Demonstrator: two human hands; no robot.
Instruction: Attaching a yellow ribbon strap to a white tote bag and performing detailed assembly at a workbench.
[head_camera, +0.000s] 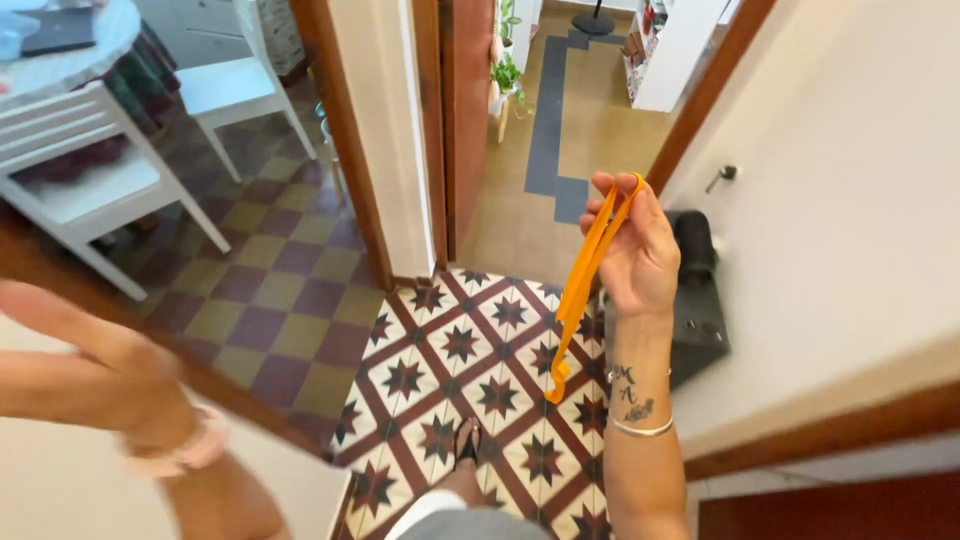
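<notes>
Right hand (637, 255) raised, fingertips pinching top of orange strap (583, 285); strap hangs down beside wrist, lower end looped, dangling above patterned floor tiles (450, 345). Left hand (95, 350) at left edge, blurred, fingers stretched out, holding nothing. Pink band (185, 452) on left wrist, silver bangle (642, 430) on right. White chairs (110, 165) far left. Doorway (570, 110) ahead.

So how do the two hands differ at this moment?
The right hand is raised, sharp in view, and pinches an orange strap that hangs down from its fingertips; the left hand is blurred, lower and holds nothing visible. The right wrist wears thin bangles, the left a pale pink band. Both are bare, over tiled floor.
</notes>
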